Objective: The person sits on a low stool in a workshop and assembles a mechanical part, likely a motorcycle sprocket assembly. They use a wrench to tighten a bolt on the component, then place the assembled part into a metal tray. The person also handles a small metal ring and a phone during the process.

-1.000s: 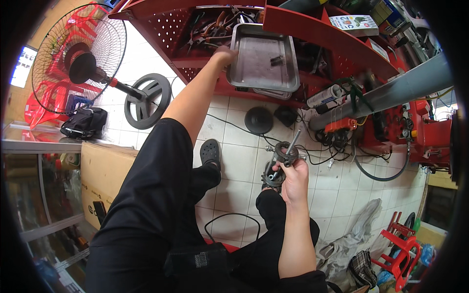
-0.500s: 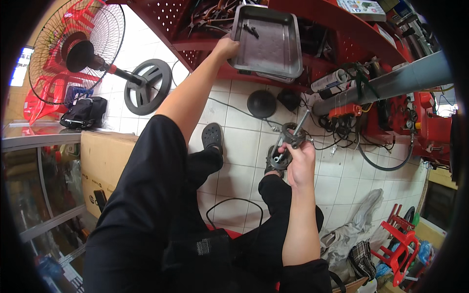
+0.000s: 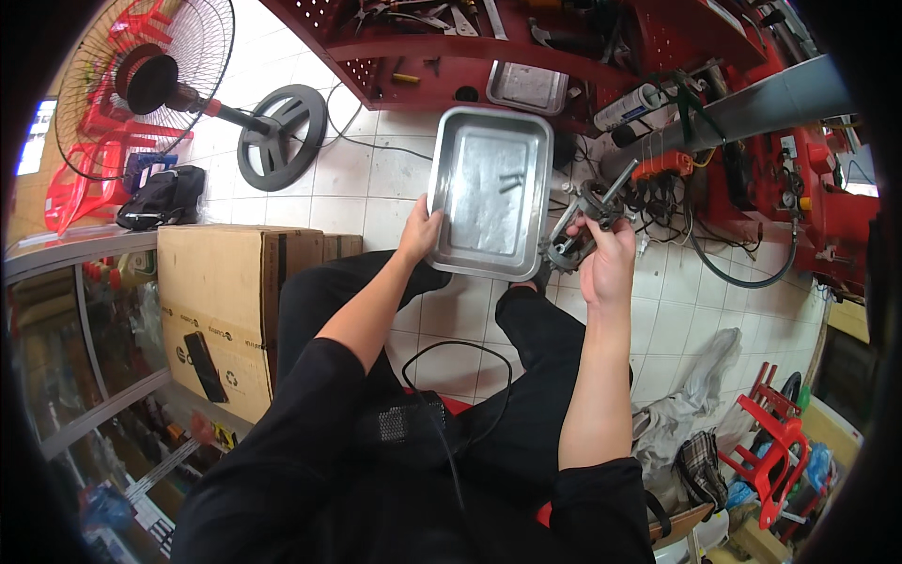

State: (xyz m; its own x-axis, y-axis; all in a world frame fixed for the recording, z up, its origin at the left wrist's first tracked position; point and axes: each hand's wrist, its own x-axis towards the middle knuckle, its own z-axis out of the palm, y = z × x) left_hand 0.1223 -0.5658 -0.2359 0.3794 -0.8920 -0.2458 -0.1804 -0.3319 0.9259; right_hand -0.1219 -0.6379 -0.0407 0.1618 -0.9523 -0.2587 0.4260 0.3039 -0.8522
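My left hand (image 3: 422,230) grips the left rim of a rectangular metal tray (image 3: 477,211), held up over the floor in front of my knees. Inside the tray, toward its right side, lie a few small dark bolt-like pieces (image 3: 510,181). To the right of the tray, my right hand (image 3: 606,268) is closed around a greasy metal tool (image 3: 594,202) with ring-shaped parts and a long rod pointing up and to the right. Its lower end is close to the tray's right rim; I cannot tell whether they touch.
A red tool shelf (image 3: 451,52) with hand tools stands ahead, a second metal tray (image 3: 531,86) on its lower level. At left are a standing fan (image 3: 150,85) and a cardboard box (image 3: 216,310) with a phone against it. Cables and a grey pole (image 3: 752,108) occupy the right.
My left hand has drawn the tray from the shelf toward me, uncovering a second tray there. My right hand has shifted up and slightly right with the metal tool.
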